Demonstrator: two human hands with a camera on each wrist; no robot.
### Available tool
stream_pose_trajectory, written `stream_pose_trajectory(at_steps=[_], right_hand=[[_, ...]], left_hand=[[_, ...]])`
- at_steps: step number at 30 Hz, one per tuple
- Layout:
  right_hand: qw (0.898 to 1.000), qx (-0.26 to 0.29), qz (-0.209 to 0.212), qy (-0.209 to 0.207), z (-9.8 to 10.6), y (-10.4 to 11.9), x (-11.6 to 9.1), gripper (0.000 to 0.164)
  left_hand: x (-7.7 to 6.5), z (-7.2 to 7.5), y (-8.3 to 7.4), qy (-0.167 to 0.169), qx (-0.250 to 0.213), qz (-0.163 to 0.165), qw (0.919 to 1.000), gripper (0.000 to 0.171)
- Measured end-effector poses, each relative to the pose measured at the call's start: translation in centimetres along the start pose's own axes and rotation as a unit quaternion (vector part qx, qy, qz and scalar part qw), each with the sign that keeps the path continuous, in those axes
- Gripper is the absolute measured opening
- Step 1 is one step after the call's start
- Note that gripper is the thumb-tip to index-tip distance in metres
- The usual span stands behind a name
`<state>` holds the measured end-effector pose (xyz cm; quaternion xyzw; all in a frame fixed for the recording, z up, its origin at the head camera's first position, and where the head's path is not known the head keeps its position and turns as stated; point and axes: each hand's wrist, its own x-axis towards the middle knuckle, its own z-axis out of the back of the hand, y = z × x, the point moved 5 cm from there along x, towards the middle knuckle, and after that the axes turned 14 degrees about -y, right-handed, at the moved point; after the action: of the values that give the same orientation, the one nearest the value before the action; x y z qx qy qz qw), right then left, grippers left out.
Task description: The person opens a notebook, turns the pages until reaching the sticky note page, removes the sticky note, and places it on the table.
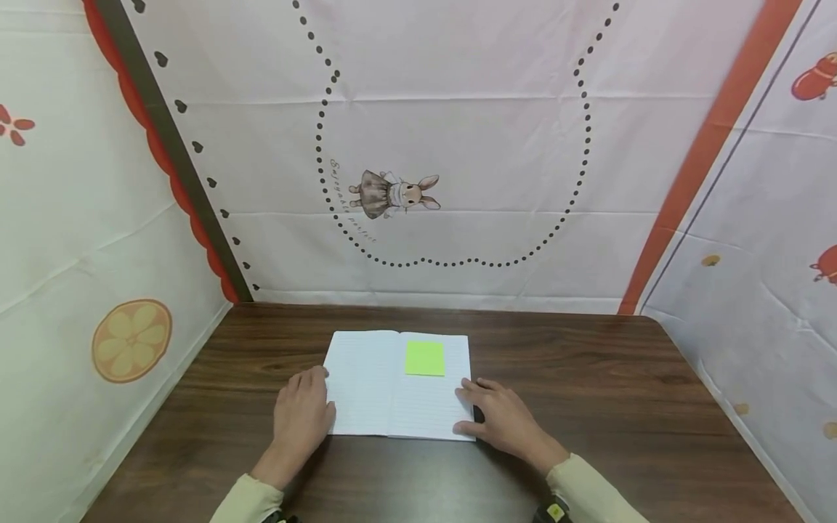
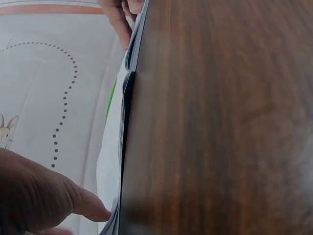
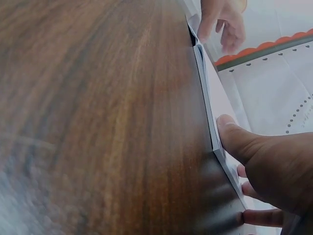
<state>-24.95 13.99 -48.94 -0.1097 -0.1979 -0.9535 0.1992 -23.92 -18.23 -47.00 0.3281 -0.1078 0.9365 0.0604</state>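
Note:
An open lined notebook [image 1: 360,385] lies on the table, with a yellow-green sticky note [image 1: 425,358] on the upper part of its right page. My left hand [image 1: 301,410] rests along the notebook's left edge. In the left wrist view, its thumb [image 2: 93,208] presses the page near the lower corner. My right hand [image 1: 500,418] lies over the right edge, thumb and fingertips touching the right page. Seen from the right wrist, that thumb [image 3: 232,134] is on top of the page by the corner, and the other fingers spread along the side edge.
The dark wood-grain table [image 1: 588,392] extends around the notebook on all sides. Printed cloth with a rabbit picture [image 1: 395,195] hangs behind it, and more cloth [image 1: 65,254] borders the left and right sides. A dark band with a yellow face [image 1: 556,511] is at the right cuff.

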Motion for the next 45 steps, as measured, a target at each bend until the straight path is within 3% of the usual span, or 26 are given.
stream_pose_trajectory(at_steps=[2, 5, 9, 11, 16, 22, 26, 31, 36, 45], right_hand=[[1.000, -0.001, -0.002, 0.000, 0.0, 0.0, 0.0, 0.067], [1.000, 0.001, -0.004, 0.000, -0.1, 0.0, 0.0, 0.068], [1.000, 0.005, -0.006, -0.001, -0.1, -0.1, -0.1, 0.068], [1.000, -0.001, 0.000, -0.003, -0.1, -0.1, 0.0, 0.068], [0.999, -0.033, 0.033, -0.002, 0.6, 0.1, 0.9, 0.066], [0.998, -0.045, 0.039, 0.034, 2.0, 0.9, 3.2, 0.047], [0.998, -0.034, 0.051, 0.006, 2.3, 1.2, 5.1, 0.047], [0.995, -0.019, 0.091, -0.027, 1.5, 1.6, 7.0, 0.055], [0.994, -0.020, 0.101, -0.034, 0.5, 2.1, 8.4, 0.060], [0.992, -0.048, 0.109, -0.038, -0.7, 2.5, 9.8, 0.052]], left_hand=[[0.0, -0.3, -0.2, 0.019, -0.025, -0.029, 0.9991, 0.043], [-0.4, -1.1, -0.3, 0.104, -0.068, -0.068, 0.9899, 0.045], [-1.1, -1.7, 0.3, 0.215, -0.109, -0.056, 0.9690, 0.042], [-1.2, -1.7, 0.6, 0.236, -0.114, -0.047, 0.9640, 0.046], [-1.1, -1.7, 1.1, 0.235, -0.110, -0.050, 0.9644, 0.064], [-1.1, -2.0, 1.2, 0.234, -0.126, -0.041, 0.9633, 0.064], [-1.2, -2.0, 1.2, 0.235, -0.132, -0.034, 0.9623, 0.065], [-1.0, -2.1, 1.3, 0.235, -0.128, -0.030, 0.9630, 0.065], [-1.0, -2.0, 1.2, 0.234, -0.138, -0.029, 0.9620, 0.065], [-1.1, -2.1, 1.4, 0.234, -0.146, -0.017, 0.9610, 0.066]])
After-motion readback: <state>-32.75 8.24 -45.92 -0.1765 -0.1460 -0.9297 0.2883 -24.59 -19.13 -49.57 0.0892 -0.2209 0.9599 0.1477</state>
